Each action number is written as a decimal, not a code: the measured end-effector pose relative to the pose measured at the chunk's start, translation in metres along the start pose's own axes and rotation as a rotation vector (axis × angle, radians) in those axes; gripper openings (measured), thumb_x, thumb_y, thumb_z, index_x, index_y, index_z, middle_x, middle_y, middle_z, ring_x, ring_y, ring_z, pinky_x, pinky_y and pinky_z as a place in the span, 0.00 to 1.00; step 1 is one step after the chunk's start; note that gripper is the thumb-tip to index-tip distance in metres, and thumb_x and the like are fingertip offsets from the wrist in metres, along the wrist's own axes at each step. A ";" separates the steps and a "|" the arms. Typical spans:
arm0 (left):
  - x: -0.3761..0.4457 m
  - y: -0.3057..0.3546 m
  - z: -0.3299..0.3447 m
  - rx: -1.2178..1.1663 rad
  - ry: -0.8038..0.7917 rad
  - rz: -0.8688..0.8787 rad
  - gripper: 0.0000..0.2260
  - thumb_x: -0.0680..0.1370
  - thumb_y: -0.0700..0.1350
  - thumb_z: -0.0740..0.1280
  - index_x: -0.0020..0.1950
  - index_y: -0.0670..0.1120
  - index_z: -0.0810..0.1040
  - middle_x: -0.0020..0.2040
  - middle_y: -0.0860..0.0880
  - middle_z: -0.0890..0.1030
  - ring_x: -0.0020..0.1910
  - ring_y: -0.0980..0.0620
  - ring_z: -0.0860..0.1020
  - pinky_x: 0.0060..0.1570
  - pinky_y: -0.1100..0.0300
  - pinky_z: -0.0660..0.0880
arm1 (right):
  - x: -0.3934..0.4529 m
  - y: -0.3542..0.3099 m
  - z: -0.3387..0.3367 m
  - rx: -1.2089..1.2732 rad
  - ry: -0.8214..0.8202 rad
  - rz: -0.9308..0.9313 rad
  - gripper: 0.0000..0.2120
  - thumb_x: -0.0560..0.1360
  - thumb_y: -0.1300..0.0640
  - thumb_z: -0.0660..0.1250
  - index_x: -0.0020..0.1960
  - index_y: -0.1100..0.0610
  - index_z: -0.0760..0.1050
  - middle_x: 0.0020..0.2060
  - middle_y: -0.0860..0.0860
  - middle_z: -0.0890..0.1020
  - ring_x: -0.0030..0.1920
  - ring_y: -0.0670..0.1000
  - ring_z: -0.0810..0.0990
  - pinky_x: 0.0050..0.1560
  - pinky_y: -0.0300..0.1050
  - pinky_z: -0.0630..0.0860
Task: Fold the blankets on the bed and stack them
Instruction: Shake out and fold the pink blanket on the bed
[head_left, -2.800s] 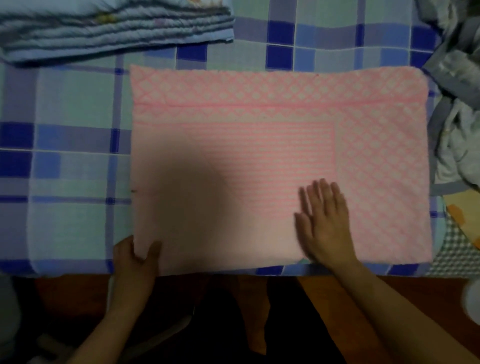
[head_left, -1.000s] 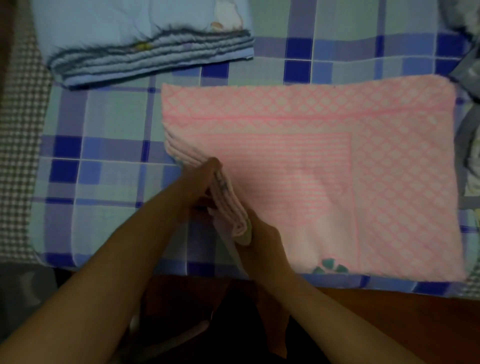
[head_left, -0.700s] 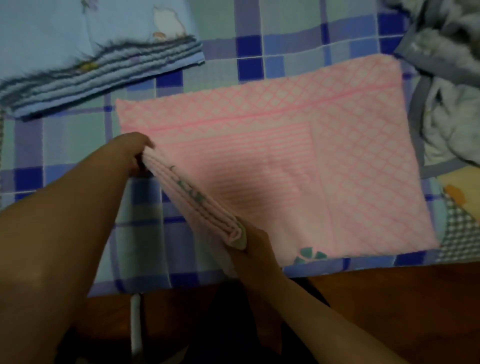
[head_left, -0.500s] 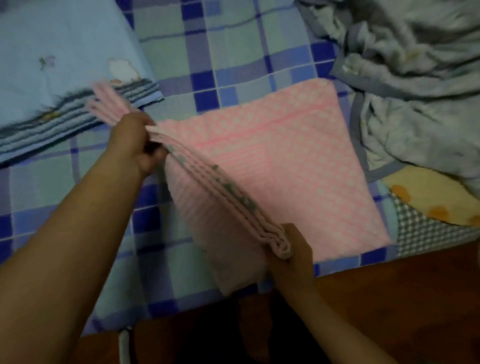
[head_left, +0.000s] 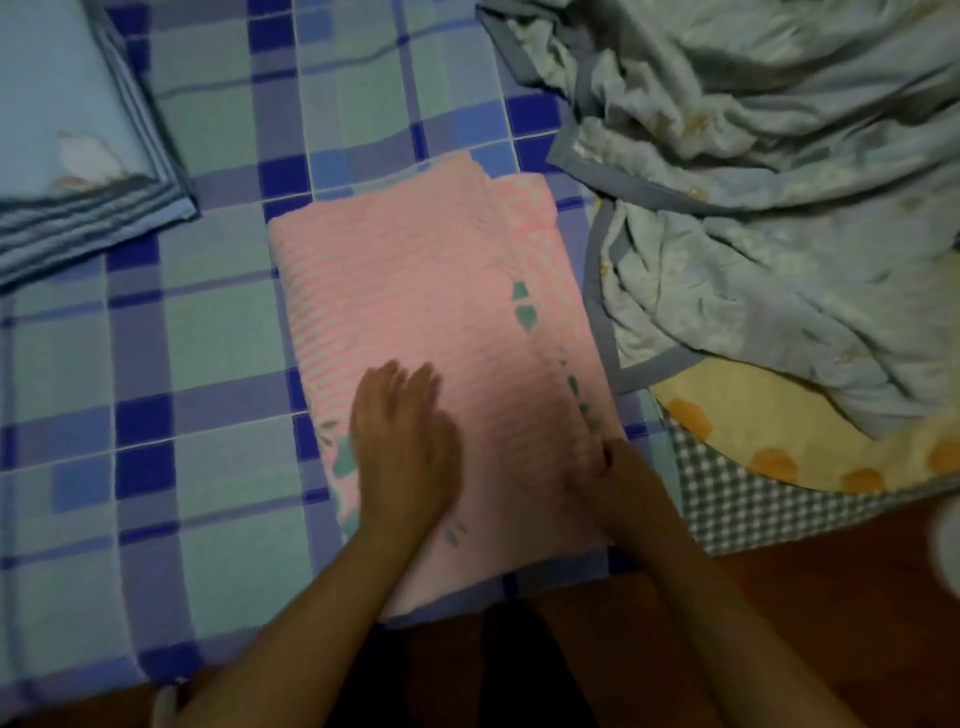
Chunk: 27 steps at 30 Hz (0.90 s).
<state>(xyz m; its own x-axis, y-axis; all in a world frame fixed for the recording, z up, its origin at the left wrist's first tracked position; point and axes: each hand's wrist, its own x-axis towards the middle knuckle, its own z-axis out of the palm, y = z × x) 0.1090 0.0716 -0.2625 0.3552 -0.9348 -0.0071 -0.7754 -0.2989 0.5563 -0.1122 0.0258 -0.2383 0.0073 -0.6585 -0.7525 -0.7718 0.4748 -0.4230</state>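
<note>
Head view, nearest us: we see the left hand (head_left: 410, 457) lying flat on the near half of the pink blanket (head_left: 415, 332), fingers straight and close together, pressing the top layer down.
Right hand: our right hand (head_left: 605, 470) is at the pink blanket's near right edge; its fingers are tucked against the layers, and we cannot tell whether the grip pinches the edge or only pushes on it.
Pink blanket: it lies folded in a narrow oblong on the bed (head_left: 197, 364), its near end at the bed's edge. The far right corner is not square; an under layer shows past the top one.
Done so far, we judge: the pink blanket is folded or nearly so, needing only smoothing.
Left of the pink blanket, farther back: a folded blue blanket (head_left: 78, 171) lies flat, apart from the pink one. We take it as the stack's base.
Right of the pink blanket, far side: a crumpled grey-blue blanket (head_left: 779, 208) lies unfolded, its border just beside the pink one, over a yellow spotted cloth (head_left: 779, 447).
Left to do, we judge: stacking the pink blanket and folding the crumpled one.
In the way: the loose border crowds the pink blanket's right side.
</note>
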 end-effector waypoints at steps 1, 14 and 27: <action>-0.022 -0.013 -0.006 0.058 -0.009 -0.110 0.21 0.78 0.48 0.63 0.71 0.44 0.73 0.71 0.39 0.70 0.72 0.38 0.65 0.72 0.41 0.62 | 0.007 -0.011 -0.007 0.046 0.004 -0.040 0.18 0.77 0.48 0.68 0.62 0.55 0.71 0.52 0.50 0.78 0.52 0.55 0.78 0.41 0.44 0.69; -0.068 -0.020 -0.003 0.064 -0.169 -0.432 0.28 0.81 0.61 0.51 0.81 0.58 0.52 0.81 0.47 0.47 0.79 0.44 0.49 0.74 0.43 0.56 | 0.044 -0.087 -0.014 0.011 0.552 -0.460 0.09 0.81 0.50 0.62 0.49 0.55 0.71 0.39 0.46 0.73 0.39 0.49 0.73 0.37 0.41 0.62; -0.087 -0.046 -0.006 -0.359 -0.163 -0.722 0.28 0.81 0.60 0.59 0.79 0.63 0.52 0.70 0.48 0.67 0.65 0.49 0.72 0.65 0.43 0.72 | 0.017 0.004 -0.030 -0.009 -0.141 -0.270 0.25 0.75 0.44 0.70 0.69 0.50 0.68 0.55 0.43 0.76 0.54 0.47 0.77 0.42 0.32 0.69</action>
<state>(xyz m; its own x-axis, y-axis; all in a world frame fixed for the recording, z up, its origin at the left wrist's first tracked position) 0.1168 0.1678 -0.2827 0.6011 -0.5599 -0.5702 -0.1606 -0.7836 0.6002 -0.1347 -0.0012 -0.2376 0.3010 -0.6723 -0.6763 -0.7356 0.2876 -0.6133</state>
